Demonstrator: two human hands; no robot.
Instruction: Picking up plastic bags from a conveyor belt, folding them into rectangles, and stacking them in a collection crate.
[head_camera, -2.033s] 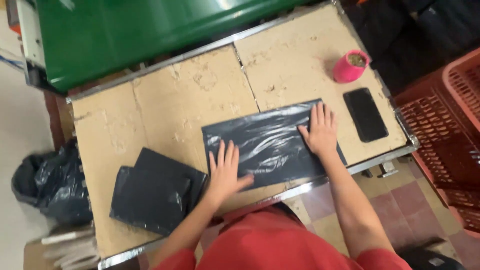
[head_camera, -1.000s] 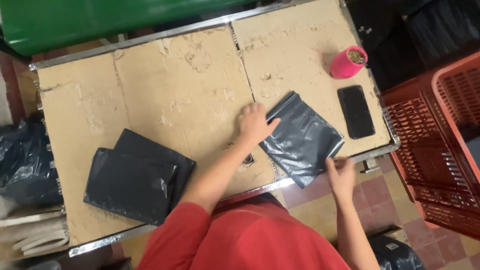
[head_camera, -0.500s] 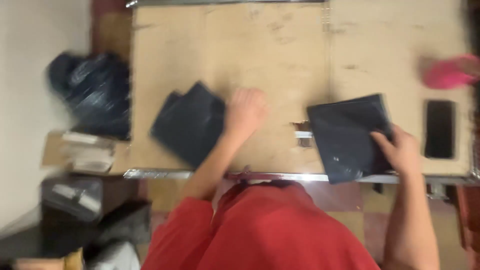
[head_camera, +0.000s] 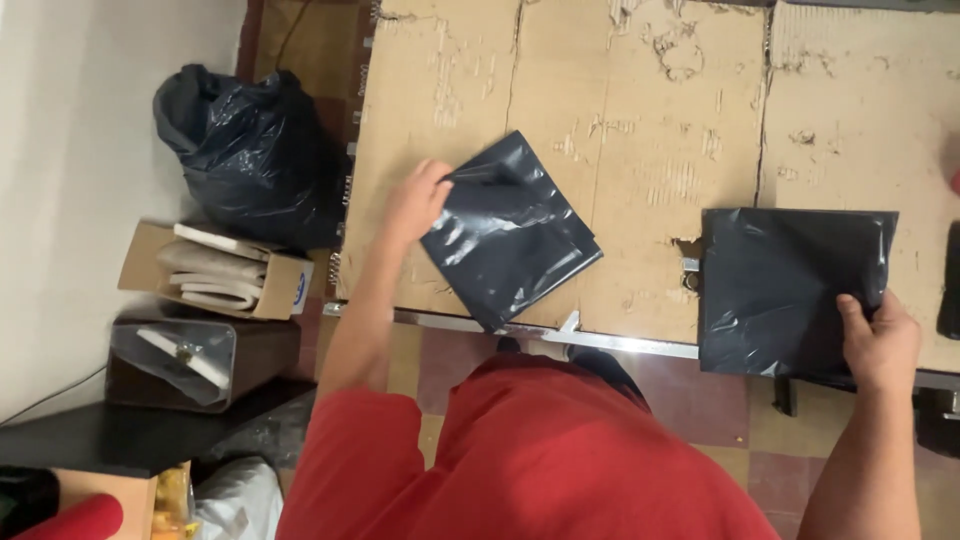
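The left hand (head_camera: 415, 203) pinches a corner of the glossy black plastic mailer stack (head_camera: 510, 232); the right hand (head_camera: 880, 340) grips a flat black plastic mailer (head_camera: 790, 290) by its edge. Both look light, limp and slippery.

Two seconds ago both hands pressed one dark bag flat near the worktop's front edge. Now the right hand (head_camera: 880, 345) grips that bag (head_camera: 790, 290), pulled half over the front edge, while the left hand (head_camera: 415, 200) has reached across to the stack (head_camera: 510, 230) by the left edge.
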